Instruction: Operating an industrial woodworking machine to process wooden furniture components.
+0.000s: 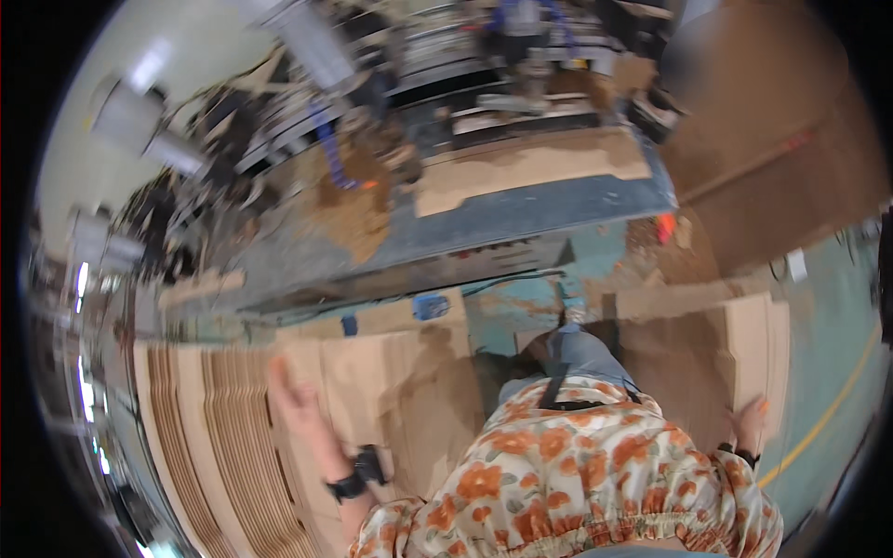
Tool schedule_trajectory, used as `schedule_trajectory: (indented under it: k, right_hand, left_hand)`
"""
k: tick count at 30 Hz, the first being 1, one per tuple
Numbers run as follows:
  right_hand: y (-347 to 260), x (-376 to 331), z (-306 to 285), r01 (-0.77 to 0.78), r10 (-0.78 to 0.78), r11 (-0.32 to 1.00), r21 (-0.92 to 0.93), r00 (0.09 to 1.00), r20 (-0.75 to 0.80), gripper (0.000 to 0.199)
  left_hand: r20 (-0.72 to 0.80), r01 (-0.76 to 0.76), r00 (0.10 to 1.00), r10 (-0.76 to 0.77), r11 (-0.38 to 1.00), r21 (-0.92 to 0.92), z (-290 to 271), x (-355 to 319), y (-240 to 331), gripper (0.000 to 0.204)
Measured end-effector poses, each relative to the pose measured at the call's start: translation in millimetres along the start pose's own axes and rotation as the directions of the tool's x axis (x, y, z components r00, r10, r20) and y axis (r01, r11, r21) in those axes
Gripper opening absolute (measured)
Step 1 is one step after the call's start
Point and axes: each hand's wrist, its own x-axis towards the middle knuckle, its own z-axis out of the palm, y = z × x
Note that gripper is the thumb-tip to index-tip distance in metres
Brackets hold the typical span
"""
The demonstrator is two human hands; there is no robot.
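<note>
My left hand (296, 400) is raised over the left stack of tan boards (423, 391), its fingers stretched out and slightly blurred. It holds nothing that I can see. My right hand (750, 425) is at the outer edge of the right stack of tan boards (674, 363). Its fingers are small and blurred, so I cannot make out whether they grip a board. An orange covering shows on a fingertip of each hand. Ahead, a shaped tan board (535, 167) lies on the machine's grey table (521, 212).
More tan boards with wavy edges (246, 437) stand in rows at the left. Beyond the table is machinery with clamps and motors (312, 42). Sawdust (358, 205) covers part of the table. A large brown panel (772, 121) is at the far right, and a yellow line (828, 418) crosses the green floor.
</note>
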Motion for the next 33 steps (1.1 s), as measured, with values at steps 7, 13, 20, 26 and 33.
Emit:
schedule_trajectory:
  k: [7, 13, 20, 26, 33]
  right_hand:
    - [39.3, -18.3, 48.0, 0.154, -0.054, 0.93, 0.334, 0.956, -0.289, 0.09]
    - [47.9, -21.6, 47.2, 0.399, -0.348, 0.911, 0.107, 0.881, -0.32, 0.089]
    - [104.1, 14.8, 49.5, -0.174, 0.267, 0.795, 0.581, 0.961, -0.078, 0.099]
    - [79.4, -20.8, 63.5, 0.021, 0.08, 0.893, 0.449, 0.976, -0.205, 0.104]
    - [55.6, -114.1, 89.8, -0.023, 0.072, 0.986, 0.166, 0.953, -0.295, 0.088]
  left_hand:
    - [0.887, 0.093, 0.424, 0.181, 0.966, -0.242, 399.0, -2.6, 42.0, 0.055]
    - [0.772, -0.53, 0.611, 0.177, 0.815, 0.232, 587.1, 53.4, -18.1, 0.077]
    - [0.8, -0.657, 0.579, 0.157, 0.671, 0.344, 626.9, 53.0, -20.1, 0.096]
    - [0.789, -0.675, 0.587, 0.179, 0.646, 0.356, 603.5, 41.7, -21.8, 0.109]
    - [0.79, -0.742, 0.545, 0.28, 0.601, 0.299, 529.9, -39.8, -36.5, 0.095]
